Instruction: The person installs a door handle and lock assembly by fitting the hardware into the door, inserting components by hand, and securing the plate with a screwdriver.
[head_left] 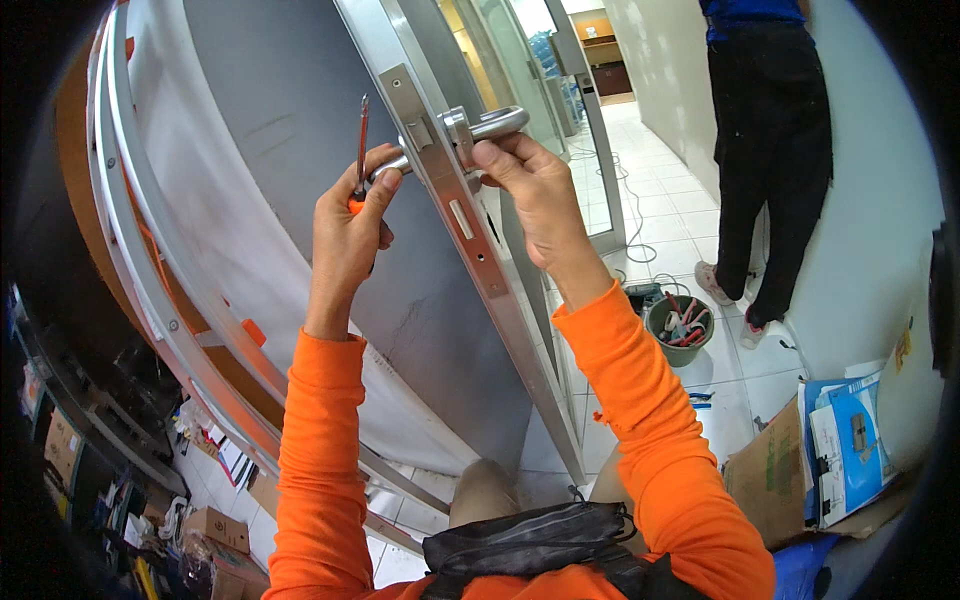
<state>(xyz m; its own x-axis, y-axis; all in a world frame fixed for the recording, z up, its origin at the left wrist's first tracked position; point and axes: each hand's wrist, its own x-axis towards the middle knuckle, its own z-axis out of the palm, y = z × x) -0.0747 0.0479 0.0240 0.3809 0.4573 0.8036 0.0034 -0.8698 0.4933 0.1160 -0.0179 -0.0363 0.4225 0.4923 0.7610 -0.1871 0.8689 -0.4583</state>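
A metal-framed door [500,315] stands ajar in front of me, its edge facing me with a steel lock faceplate [484,262] set in it. My left hand [342,235] is closed round a screwdriver [362,145], whose shaft points up. The same hand's thumb and fingers also pinch the end of the silver lever handle [392,167] on the door's left side. On the other side, my right hand [545,205] pinches at the base of the matching lever handle [500,123]. Its curled fingertips are partly hidden.
Right of the door, a bucket of tools [690,352] sits on the white tiles near a cable [640,200]. A person in dark trousers [770,130] stands by the right wall. Cardboard box [765,465] and blue folders [850,450] lie lower right; curved metal frames [135,220] lean left.
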